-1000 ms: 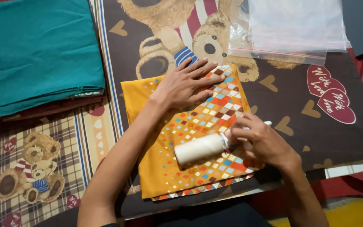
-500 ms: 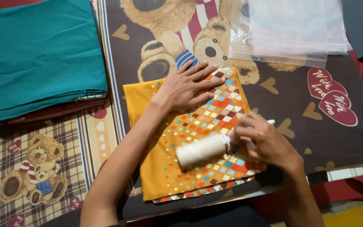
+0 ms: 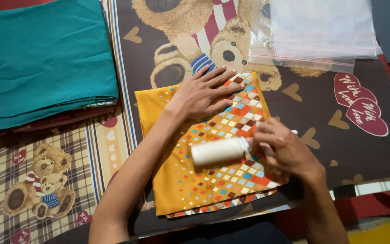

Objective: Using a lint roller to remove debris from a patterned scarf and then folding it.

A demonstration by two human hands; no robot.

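A folded mustard-yellow cloth (image 3: 190,190) with a pattern of small coloured squares lies on a brown teddy-bear blanket (image 3: 303,104). My left hand (image 3: 201,95) rests flat on the cloth's upper part, fingers spread. A white lint roller (image 3: 217,151) lies across the middle of the cloth. My right hand (image 3: 283,149) grips its handle at the right end, fingers curled around it.
A stack of folded teal fabric (image 3: 46,58) sits at the upper left over darker red cloth. Clear plastic zip bags (image 3: 317,31) lie at the upper right. A plaid teddy-bear blanket (image 3: 37,180) covers the lower left. The surface's front edge runs under the yellow cloth.
The roller and my right hand have shifted slightly on the cloth; my left hand stays pressed flat in the same place.
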